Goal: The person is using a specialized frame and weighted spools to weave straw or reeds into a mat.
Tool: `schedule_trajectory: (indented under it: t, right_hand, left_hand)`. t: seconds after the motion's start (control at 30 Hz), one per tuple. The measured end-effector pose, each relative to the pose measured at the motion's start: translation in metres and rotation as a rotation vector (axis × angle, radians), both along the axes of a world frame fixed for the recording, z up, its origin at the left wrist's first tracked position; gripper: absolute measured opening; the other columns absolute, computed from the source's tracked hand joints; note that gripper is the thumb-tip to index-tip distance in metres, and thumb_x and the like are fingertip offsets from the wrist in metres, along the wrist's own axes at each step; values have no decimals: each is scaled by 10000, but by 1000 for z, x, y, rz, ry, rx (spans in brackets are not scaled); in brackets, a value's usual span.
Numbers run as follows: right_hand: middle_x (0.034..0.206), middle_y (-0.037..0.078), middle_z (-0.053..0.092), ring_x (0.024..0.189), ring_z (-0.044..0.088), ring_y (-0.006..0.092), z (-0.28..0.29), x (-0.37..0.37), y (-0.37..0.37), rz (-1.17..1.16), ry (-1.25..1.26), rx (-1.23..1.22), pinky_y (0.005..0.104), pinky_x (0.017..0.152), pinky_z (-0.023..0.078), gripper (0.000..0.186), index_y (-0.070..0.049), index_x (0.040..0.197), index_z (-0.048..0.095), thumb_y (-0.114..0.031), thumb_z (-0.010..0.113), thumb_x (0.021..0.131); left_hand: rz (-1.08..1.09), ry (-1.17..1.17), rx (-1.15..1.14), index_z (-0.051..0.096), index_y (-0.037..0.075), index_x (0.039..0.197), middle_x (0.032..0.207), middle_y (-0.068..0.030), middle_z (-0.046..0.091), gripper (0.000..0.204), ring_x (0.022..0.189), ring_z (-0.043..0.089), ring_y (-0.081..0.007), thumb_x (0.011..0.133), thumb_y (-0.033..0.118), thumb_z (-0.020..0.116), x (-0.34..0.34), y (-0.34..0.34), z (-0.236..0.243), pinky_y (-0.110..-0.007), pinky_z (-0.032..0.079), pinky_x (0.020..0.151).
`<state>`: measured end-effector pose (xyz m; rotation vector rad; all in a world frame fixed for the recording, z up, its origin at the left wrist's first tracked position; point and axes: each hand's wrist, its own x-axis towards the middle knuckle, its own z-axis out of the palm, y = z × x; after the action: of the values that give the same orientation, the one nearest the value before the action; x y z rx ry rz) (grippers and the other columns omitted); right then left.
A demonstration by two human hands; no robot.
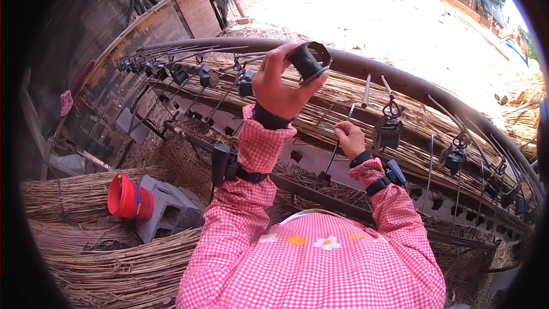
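Raised above the long curved pipe [406,80], my left hand [279,90] grips a dark spool [307,63] between thumb and fingers. The spool has wide end flanges and a dark winding. Lower and to the right, my right hand [350,139] pinches a thin upright rod [331,160]; a dark block sits at its lower end. Beside that hand, another dark spool [388,134] hangs from a wire hook on the pipe. Several similar spools hang on both sides. Behind them lies a layer of straw-coloured reeds [341,98].
At left, a red bucket [123,197] rests tilted against a grey concrete block [167,217]. Bundles of reeds [126,266] lie around them. A worn board panel [134,51] stands behind, and several rods [430,166] stick up along the frame at right.
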<state>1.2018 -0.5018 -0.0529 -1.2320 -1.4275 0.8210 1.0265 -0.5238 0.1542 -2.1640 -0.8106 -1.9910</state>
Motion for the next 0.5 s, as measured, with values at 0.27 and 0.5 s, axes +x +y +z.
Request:
schedule_trajectory:
  t: [0.27, 0.5]
  right_hand:
    - [852, 98, 557, 766, 535, 170, -63, 48, 24, -331, 312, 61, 277, 713, 444, 256, 0, 979, 520, -79, 561, 740]
    - [1034, 247, 526, 1010, 494, 349, -55, 71, 48, -545, -312, -606, 332, 882, 365, 611, 66, 1076, 457, -271, 649, 604]
  left_hand:
    - [50, 62, -362, 521, 45, 977, 871, -89, 553, 526, 752, 569, -155, 551, 219, 774, -4, -54, -47, -252, 474, 656]
    - [163, 58, 79, 516, 57, 959, 886, -91, 541, 526, 790, 552, -236, 551, 260, 777, -3, 0, -10, -328, 472, 687]
